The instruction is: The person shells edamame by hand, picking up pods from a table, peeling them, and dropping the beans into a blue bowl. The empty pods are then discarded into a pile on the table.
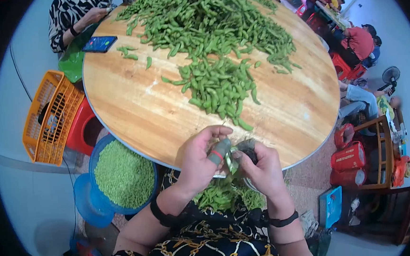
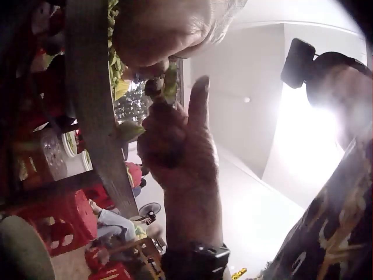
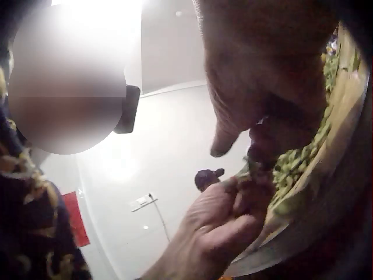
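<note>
Over the near edge of the round wooden table (image 1: 137, 109), both hands meet at a green pod (image 1: 231, 163). The left hand (image 1: 200, 157), with grey-green covers on some fingers and a red band on one, pinches the pod from one side. From the other side, the right hand (image 1: 264, 166) pinches it between thumb and curled fingers. In the right wrist view the pod (image 3: 250, 169) is mostly hidden between the fingers. Loose pods (image 1: 221, 86) lie just beyond the hands, below a large heap (image 1: 207, 18).
A blue basin of shelled beans (image 1: 125, 174) stands left of the lap, near an orange crate (image 1: 52, 117) and a red stool (image 1: 84, 129). More pods (image 1: 217, 196) are below the table edge. A phone (image 1: 99, 44) lies at the upper left. Other people sit around.
</note>
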A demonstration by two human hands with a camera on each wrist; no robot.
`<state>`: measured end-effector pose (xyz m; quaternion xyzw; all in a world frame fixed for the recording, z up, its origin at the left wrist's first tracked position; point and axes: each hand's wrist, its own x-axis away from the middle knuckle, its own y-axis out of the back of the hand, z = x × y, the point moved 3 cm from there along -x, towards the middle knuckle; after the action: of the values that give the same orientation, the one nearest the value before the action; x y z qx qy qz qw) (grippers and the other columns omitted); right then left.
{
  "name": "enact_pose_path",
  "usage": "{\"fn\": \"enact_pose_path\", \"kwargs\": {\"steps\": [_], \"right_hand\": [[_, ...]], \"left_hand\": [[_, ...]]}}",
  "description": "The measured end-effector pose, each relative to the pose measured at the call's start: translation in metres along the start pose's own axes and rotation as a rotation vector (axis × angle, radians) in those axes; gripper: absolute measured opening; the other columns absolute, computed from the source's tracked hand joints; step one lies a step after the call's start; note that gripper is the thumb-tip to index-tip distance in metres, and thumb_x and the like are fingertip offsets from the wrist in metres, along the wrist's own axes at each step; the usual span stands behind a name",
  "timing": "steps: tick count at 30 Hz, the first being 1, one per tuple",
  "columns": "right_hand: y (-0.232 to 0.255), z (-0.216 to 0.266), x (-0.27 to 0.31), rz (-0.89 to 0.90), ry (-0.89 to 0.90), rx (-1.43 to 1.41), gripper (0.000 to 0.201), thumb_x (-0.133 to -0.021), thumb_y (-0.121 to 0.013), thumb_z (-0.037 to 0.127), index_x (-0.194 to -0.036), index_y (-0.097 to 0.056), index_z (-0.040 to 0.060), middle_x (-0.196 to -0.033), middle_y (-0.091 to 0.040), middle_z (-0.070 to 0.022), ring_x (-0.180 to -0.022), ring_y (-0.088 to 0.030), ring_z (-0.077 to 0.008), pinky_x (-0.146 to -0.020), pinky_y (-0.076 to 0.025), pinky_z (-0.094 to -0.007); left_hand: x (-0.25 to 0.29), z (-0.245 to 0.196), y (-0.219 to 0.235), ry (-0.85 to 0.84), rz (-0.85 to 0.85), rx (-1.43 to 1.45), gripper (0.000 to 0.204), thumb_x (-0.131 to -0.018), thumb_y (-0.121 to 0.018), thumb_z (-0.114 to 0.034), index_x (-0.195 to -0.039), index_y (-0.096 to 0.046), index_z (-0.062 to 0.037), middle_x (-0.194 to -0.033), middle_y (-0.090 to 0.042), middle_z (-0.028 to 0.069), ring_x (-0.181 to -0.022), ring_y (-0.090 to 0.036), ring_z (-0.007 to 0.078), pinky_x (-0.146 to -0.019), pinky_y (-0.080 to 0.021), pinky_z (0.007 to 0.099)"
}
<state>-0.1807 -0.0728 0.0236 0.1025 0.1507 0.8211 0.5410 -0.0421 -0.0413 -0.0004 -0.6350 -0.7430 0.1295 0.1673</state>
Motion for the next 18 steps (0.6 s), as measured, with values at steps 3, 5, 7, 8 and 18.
{"fn": "enact_pose_path", "kwargs": {"steps": [3, 5, 7, 8, 18], "right_hand": [[-0.002, -0.008, -0.002, -0.004, -0.006, -0.141, 0.011, -0.081, -0.062, 0.009, -0.081, -0.059, -0.0015, -0.059, -0.054, 0.0011, -0.053, -0.046, -0.0032, -0.047, -0.037, -0.0205], [-0.001, -0.004, -0.002, -0.032, -0.049, -0.203, 0.01, -0.082, -0.06, 0.009, -0.082, -0.059, -0.0012, -0.06, -0.054, 0.0014, -0.053, -0.046, -0.0034, -0.047, -0.037, -0.0202], [0.005, -0.007, -0.003, -0.075, -0.127, -0.253, 0.01, -0.084, -0.057, 0.009, -0.086, -0.058, -0.0006, -0.064, -0.055, 0.0022, -0.055, -0.049, -0.0038, -0.049, -0.039, -0.0187], [0.009, -0.015, -0.005, -0.126, -0.123, -0.327, 0.011, -0.085, -0.056, 0.01, -0.087, -0.058, -0.0009, -0.063, -0.054, 0.003, -0.057, -0.048, -0.0031, -0.051, -0.038, -0.0174], [0.009, -0.004, -0.006, 0.1, -0.011, 0.092, 0.015, -0.08, -0.063, 0.013, -0.087, -0.059, 0.0009, -0.059, -0.058, -0.0066, -0.051, -0.056, -0.0141, -0.05, -0.044, -0.0295]], "left_hand": [[0.001, -0.006, -0.002, 0.071, 0.109, 0.165, 0.025, -0.083, -0.052, 0.003, -0.108, -0.052, -0.0001, -0.093, -0.052, 0.001, -0.078, -0.053, 0.0043, -0.055, -0.043, 0.0128], [-0.001, -0.001, -0.001, 0.097, 0.133, 0.224, 0.027, -0.082, -0.052, 0.004, -0.109, -0.052, -0.0004, -0.092, -0.052, 0.0003, -0.075, -0.052, 0.004, -0.055, -0.042, 0.0124], [0.002, 0.002, 0.0, 0.141, 0.146, 0.284, 0.029, -0.081, -0.052, 0.005, -0.11, -0.052, -0.0008, -0.091, -0.052, -0.0003, -0.073, -0.052, 0.0037, -0.054, -0.04, 0.012], [0.002, 0.001, 0.002, 0.155, 0.145, 0.28, 0.029, -0.083, -0.048, 0.005, -0.11, -0.053, -0.0025, -0.09, -0.051, -0.0012, -0.071, -0.049, 0.0031, -0.054, -0.038, 0.0124], [-0.009, -0.007, 0.059, 0.005, -0.217, 0.265, 0.023, -0.086, -0.049, -0.003, -0.109, -0.05, -0.003, -0.079, -0.047, -0.0026, -0.056, -0.038, 0.0004, -0.044, -0.027, 0.0133]]}}
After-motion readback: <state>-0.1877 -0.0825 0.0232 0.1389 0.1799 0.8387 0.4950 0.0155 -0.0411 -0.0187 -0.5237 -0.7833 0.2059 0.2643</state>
